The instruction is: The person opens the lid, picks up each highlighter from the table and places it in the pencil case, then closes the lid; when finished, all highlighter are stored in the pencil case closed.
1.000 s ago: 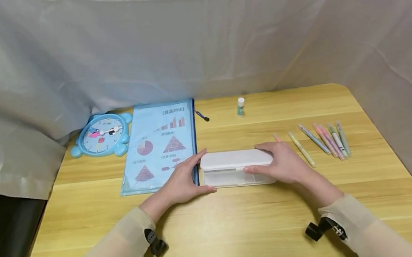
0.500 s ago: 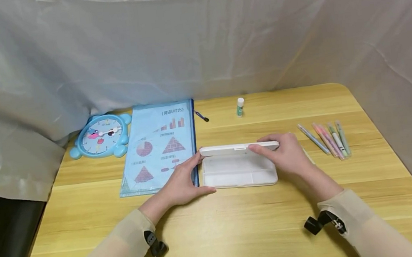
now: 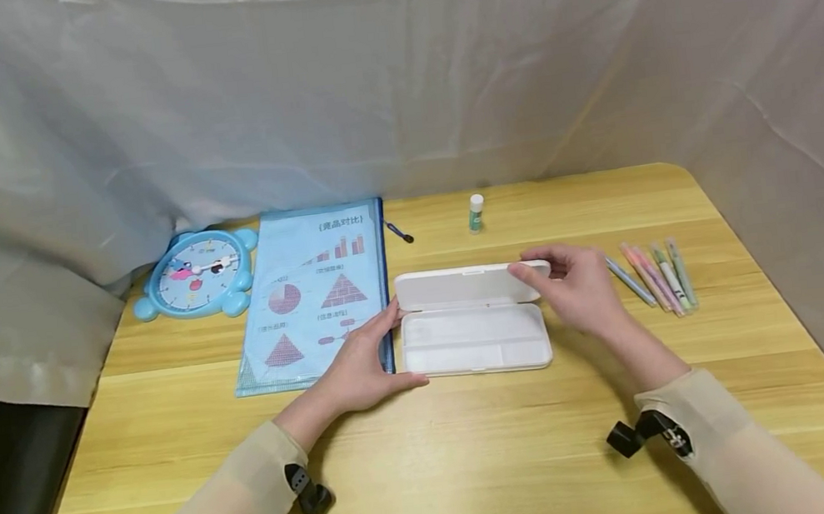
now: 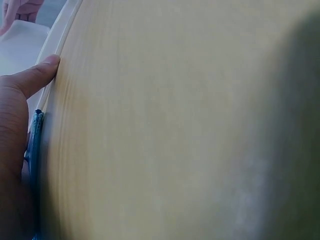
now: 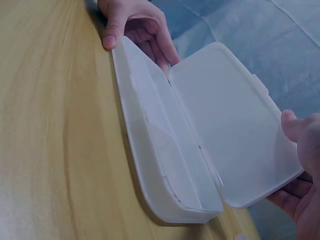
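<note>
A steady hold below and a light, even swing above should best suit opening the white case [image 3: 458, 333], its lid [image 3: 461, 289] raised, on the tabletop [image 3: 478, 451] beside a blue folder [image 3: 317, 300]. The left hand [image 3: 360, 370] grips the case's left end; the right hand [image 3: 583, 289] pinches the lid's right end, thumb inside, fingers behind.

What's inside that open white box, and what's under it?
The white box shows bare compartments, with no items visible inside. Below it is the wooden table; the spot under the box is covered and can't be seen.
</note>
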Motion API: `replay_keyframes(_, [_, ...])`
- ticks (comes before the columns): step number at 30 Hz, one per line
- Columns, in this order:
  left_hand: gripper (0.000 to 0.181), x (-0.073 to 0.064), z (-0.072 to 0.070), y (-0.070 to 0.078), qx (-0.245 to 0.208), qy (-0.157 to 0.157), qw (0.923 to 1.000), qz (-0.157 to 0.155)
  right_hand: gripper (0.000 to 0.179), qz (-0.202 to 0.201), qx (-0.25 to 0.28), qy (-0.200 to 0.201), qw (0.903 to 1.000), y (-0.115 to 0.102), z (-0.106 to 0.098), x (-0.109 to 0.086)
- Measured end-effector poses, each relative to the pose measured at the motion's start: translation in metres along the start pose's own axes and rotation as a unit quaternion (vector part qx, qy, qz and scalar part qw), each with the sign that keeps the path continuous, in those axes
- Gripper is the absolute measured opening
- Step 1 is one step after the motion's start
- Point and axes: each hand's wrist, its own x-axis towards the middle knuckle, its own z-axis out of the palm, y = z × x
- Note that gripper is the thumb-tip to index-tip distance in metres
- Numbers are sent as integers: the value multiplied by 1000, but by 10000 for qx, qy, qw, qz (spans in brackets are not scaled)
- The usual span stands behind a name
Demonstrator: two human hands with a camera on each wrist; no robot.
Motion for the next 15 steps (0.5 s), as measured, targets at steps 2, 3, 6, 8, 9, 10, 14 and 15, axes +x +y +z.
replay_keyframes(2, [127, 0, 0, 0, 16, 1, 10000, -23, 33, 6, -28, 31, 10000, 0, 0, 1])
replay_keyframes(3, [127, -1, 0, 0, 21, 5, 10000, -28, 33, -8, -43, 48, 10000, -1, 0, 2])
replay_keyframes(6, [128, -1, 0, 0, 3, 25, 10000, 17, 30, -140, -144, 134, 9997, -1, 0, 3])
replay_keyframes(8, [128, 0, 0, 0, -17, 43, 10000, 81, 27, -273, -216, 196, 9992, -2, 0, 4])
replay_keyframes(9, [128, 0, 0, -1, -24, 49, 9999, 101, 25, -341, -255, 226, 9988, -2, 1, 5])
replay_keyframes(10, [128, 0, 0, -1, -31, 56, 9999, 127, 24, -397, -284, 257, 9985, -2, 1, 5])
replay_keyframes(14, [128, 0, 1, -2, -20, 72, 9999, 154, 21, -508, -349, 306, 9976, -1, 1, 8])
replay_keyframes(15, [128, 0, 1, -2, -20, 75, 9998, 161, 20, -511, -375, 305, 9975, -1, 1, 8])
